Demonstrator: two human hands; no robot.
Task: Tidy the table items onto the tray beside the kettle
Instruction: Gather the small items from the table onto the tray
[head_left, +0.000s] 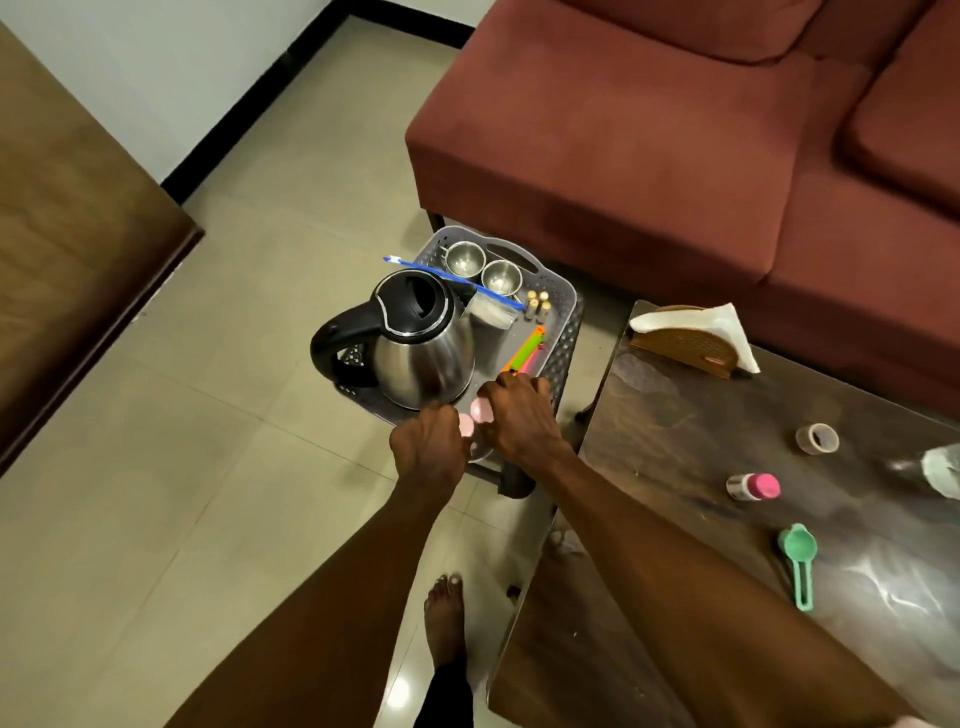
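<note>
Roughly halfway: steel cups (483, 268), bag and clips were already placed on the tray (563, 358) at the kettle's (415, 353) 2 o'clock. Pink-lidded items (480, 410) were held at 5 o'clock by curled left hand (428, 449) and right hand (519, 415) fingers. Tape roll (816, 439), pink-capped bottle (753, 487) and green scoop (799, 558) were left on the desk (675, 415).

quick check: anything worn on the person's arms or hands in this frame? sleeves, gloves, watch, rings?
Nothing worn shows. Both forearms are bare along their whole visible length, with no sleeve edge in frame. The left hand and right hand have no gloves, and no watch, band or bracelet shows at either wrist. No rings are visible on the backs of the hands; the fingertips are partly hidden.
</note>
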